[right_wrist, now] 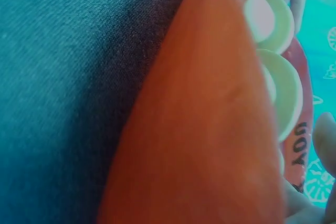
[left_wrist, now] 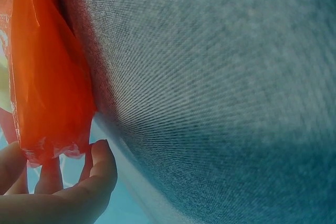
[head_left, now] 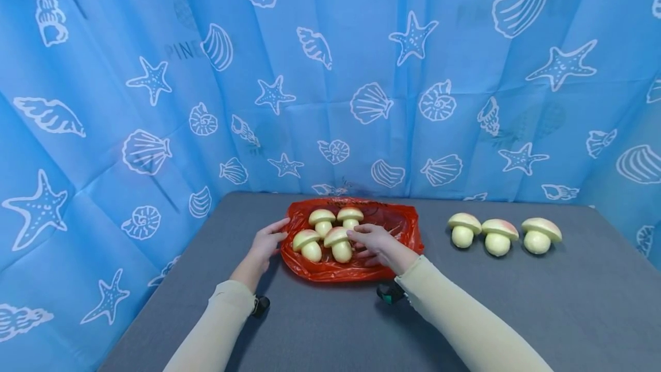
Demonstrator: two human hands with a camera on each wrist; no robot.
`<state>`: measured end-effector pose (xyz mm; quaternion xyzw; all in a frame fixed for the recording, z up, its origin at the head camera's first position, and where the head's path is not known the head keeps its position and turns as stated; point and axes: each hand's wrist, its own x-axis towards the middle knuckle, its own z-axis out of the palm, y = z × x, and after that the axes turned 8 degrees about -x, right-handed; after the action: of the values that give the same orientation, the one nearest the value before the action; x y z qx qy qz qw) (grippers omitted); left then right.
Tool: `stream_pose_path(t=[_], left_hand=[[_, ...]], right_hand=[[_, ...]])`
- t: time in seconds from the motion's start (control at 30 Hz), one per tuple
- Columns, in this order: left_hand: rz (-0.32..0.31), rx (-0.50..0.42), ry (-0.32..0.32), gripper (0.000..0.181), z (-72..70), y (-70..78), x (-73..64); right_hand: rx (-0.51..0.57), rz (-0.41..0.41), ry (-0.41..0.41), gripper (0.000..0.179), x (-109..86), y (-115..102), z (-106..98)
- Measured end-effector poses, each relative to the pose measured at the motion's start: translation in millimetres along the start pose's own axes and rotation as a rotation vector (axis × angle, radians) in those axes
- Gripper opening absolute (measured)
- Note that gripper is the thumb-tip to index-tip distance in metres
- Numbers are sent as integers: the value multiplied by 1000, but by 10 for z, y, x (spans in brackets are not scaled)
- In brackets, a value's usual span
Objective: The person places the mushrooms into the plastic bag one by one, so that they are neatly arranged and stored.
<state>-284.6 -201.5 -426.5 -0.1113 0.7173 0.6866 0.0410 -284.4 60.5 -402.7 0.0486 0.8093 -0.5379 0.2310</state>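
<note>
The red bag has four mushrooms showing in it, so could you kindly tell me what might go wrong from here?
The right grip is close beside the front-right mushroom, so it might knock that one into its neighbours. The red bag looks thin and crinkled, so its wall could fold if the left grip, at its left edge, tugs it. The three mushrooms outside, loose on the gray table, could roll if bumped.

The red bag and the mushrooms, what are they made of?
The red bag looks like thin, shiny plastic: it's crinkly and has bright glints. The mushrooms look smooth with a soft sheen, and they're so alike in shape and colour that they may be toys, maybe foam or plastic. I can't tell which.
</note>
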Motion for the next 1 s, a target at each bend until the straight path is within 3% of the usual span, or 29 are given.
stream_pose_path(t=[0.6, 1.0], left_hand=[[-2, 9, -12, 43, -6, 24, -2], [12, 5, -14, 42, -34, -22, -12]], right_hand=[[34, -131, -3, 55, -476, 42, -540], [60, -156, 47, 63, -714, 213, -1011]])
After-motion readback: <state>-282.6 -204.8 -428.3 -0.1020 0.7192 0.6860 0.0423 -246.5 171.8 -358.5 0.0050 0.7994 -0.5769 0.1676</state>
